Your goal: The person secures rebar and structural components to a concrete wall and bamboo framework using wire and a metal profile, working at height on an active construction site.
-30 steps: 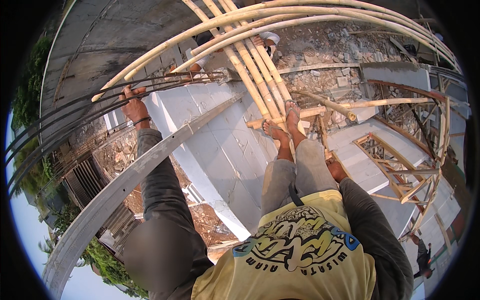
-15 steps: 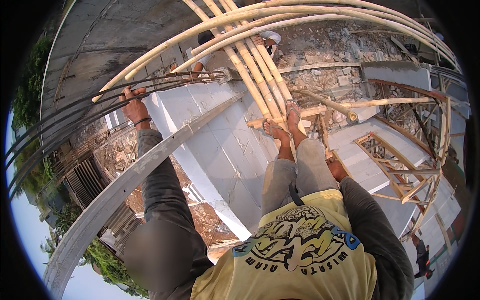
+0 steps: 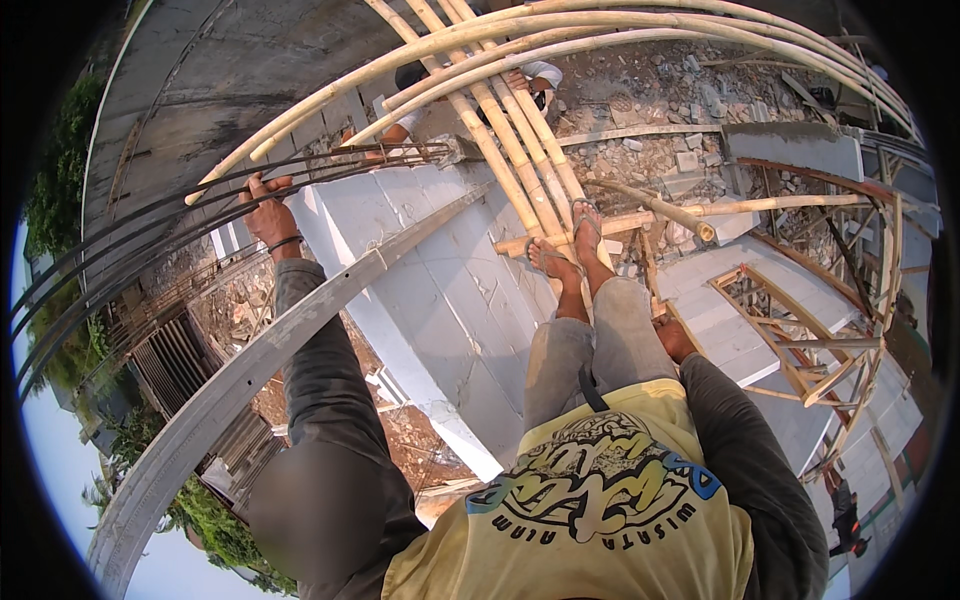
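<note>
My left hand (image 3: pixel 268 214) reaches out at the upper left, its fingers curled over dark steel reinforcing bars (image 3: pixel 150 218). These long bars run from the left rim toward a concrete end beside the block wall. My right hand (image 3: pixel 676 341) is closed beside my right leg, next to a wooden strip; what it grips, if anything, is hidden. Below my left hand, a long grey straight beam (image 3: pixel 270 335) slants across the pale block wall (image 3: pixel 425 290). My sandalled feet (image 3: pixel 570 245) stand on bamboo poles (image 3: pixel 515 165) laid side by side.
Long bamboo poles (image 3: pixel 600 22) cross ahead of me. Another person (image 3: pixel 540 75) is partly hidden under them. Rubble (image 3: pixel 670 110) covers the ground far below. A timber frame (image 3: pixel 790 335) stands at the right, and a distant person (image 3: pixel 846 515) is at the lower right.
My hands, the bars and the beam keep their places. Only the distant person at the lower right has shifted slightly.
</note>
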Available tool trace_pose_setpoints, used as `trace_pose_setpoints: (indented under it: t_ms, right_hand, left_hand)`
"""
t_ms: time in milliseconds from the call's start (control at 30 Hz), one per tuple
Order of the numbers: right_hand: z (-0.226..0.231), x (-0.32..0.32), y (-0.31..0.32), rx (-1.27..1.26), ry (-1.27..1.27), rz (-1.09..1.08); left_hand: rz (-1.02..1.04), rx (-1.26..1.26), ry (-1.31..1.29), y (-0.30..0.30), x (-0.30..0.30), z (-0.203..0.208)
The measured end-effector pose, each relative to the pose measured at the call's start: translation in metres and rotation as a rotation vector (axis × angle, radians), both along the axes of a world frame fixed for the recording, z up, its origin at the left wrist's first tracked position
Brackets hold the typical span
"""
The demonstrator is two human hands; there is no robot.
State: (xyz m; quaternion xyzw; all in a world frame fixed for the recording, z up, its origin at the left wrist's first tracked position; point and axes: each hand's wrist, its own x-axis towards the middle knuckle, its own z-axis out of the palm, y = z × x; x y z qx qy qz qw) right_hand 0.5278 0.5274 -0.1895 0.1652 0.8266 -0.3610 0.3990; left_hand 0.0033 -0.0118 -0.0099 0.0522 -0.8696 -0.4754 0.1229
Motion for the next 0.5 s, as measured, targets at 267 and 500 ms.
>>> trace_pose_setpoints:
  t_ms: [267, 500]
  right_hand:
    - [0.005, -0.003, -0.007, 0.015, -0.078, -0.108]
    - [-0.006, 0.011, -0.005, -0.013, -0.139, -0.098]
  left_hand:
    - [-0.001, -0.005, 0.048, 0.005, 0.002, -0.001]
    - [0.004, -0.06, 0.05, -0.009, -0.008, -0.004]
